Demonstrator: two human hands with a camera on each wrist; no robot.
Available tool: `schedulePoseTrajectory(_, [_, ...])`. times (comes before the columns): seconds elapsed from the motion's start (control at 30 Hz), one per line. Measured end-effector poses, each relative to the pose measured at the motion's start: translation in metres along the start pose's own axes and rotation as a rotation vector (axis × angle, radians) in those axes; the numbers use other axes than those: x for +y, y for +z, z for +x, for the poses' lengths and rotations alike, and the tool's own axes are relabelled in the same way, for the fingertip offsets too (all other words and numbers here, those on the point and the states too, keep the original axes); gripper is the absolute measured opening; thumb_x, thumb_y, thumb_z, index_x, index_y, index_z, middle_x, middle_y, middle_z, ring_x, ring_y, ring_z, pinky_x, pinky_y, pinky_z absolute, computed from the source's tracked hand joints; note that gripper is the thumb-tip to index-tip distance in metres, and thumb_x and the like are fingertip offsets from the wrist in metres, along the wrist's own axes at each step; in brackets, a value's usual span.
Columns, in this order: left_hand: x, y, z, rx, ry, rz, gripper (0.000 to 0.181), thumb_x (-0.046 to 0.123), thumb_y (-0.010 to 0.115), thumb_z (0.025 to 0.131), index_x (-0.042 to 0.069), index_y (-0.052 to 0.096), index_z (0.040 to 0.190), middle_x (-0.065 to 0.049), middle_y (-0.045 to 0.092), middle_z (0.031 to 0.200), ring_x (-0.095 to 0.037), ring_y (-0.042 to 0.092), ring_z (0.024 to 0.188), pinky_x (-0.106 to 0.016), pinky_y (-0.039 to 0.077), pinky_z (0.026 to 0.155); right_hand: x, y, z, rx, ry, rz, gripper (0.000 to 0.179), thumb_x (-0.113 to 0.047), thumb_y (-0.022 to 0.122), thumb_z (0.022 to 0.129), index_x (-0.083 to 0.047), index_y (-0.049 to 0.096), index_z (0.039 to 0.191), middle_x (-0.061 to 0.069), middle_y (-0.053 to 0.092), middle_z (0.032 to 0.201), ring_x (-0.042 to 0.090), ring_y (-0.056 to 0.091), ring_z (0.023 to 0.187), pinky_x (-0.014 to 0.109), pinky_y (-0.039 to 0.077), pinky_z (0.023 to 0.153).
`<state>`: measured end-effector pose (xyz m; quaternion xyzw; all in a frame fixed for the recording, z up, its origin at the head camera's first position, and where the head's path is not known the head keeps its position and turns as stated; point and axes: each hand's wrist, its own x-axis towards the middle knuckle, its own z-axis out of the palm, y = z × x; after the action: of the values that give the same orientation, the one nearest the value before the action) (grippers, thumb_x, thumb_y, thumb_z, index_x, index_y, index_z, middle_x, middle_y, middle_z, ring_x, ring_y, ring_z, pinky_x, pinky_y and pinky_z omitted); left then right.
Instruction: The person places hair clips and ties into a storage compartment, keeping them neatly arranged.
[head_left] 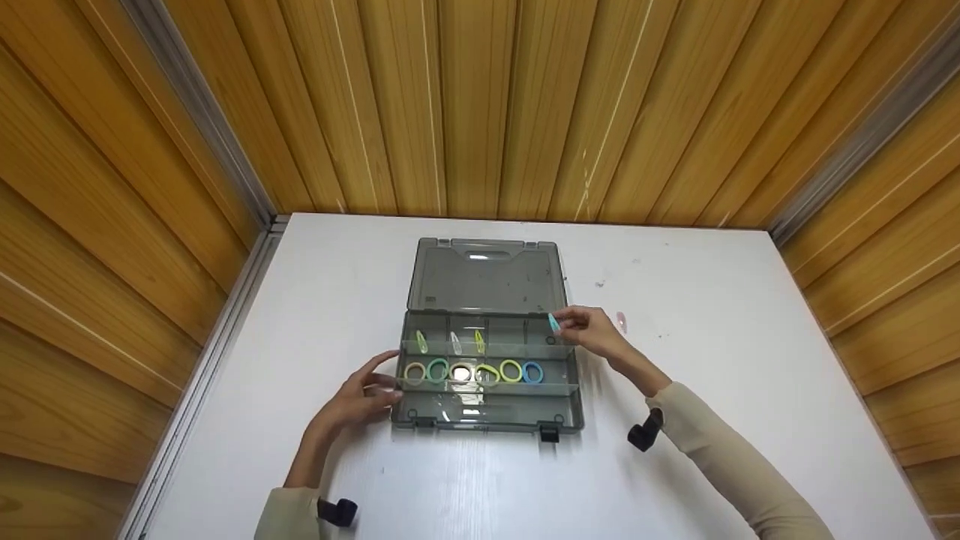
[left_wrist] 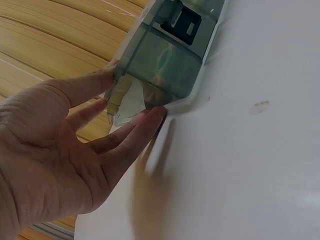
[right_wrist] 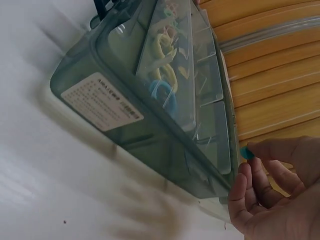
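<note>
A translucent dark-green storage box point(head_left: 487, 424) lies on the table with its lid point(head_left: 487, 274) folded back. My left hand point(head_left: 360, 394) rests its fairly straight fingers against the box's left side; in the left wrist view the thumb is at one edge and fingertips at a lower corner. My right hand point(head_left: 592, 330) pinches a turquoise hair clip point(head_left: 554, 322) above the right end of the back row. That row holds a pale green clip point(head_left: 421, 343), a white clip point(head_left: 455, 343) and a yellow clip point(head_left: 479, 343). Several hair ties, including a blue hair tie point(head_left: 532, 372), line the middle row.
A pink hair clip point(head_left: 622, 322) lies on the white table point(head_left: 712, 300), right of the box and beyond my right hand. Black latches point(head_left: 550, 433) stick out at the box's front edge. Wood-patterned walls point(head_left: 480, 112) enclose the table's back and sides.
</note>
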<state>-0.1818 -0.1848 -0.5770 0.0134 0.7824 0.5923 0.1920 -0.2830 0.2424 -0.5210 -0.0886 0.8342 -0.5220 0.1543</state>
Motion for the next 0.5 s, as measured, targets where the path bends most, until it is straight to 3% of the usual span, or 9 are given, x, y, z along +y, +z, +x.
schedulePoseTrajectory(0.13, [-0.002, 0.000, 0.001, -0.010, 0.011, -0.011, 0.077, 0.011, 0.073, 0.094, 0.019, 0.034, 0.159, -0.028, 0.057, 0.132, -0.022, 0.068, 0.104, -0.043, 0.060, 0.089, 0.005, 0.012, 0.011, -0.007, -0.013, -0.008, 0.037, -0.004, 0.069, 0.094, 0.007, 0.064, 0.128, 0.017, 0.070, 0.105, 0.008, 0.064, 0.086, 0.019, 0.055, 0.074])
schedulePoseTrajectory(0.5, [-0.005, -0.001, 0.002, -0.011, 0.016, -0.002, 0.077, 0.014, 0.075, 0.093, 0.019, 0.035, 0.159, -0.029, 0.058, 0.132, -0.025, 0.068, 0.108, -0.041, 0.059, 0.088, -0.005, 0.042, 0.033, 0.011, -0.056, -0.027, 0.032, 0.001, 0.069, 0.091, 0.009, 0.067, 0.122, 0.019, 0.072, 0.099, 0.004, 0.062, 0.077, 0.016, 0.051, 0.064])
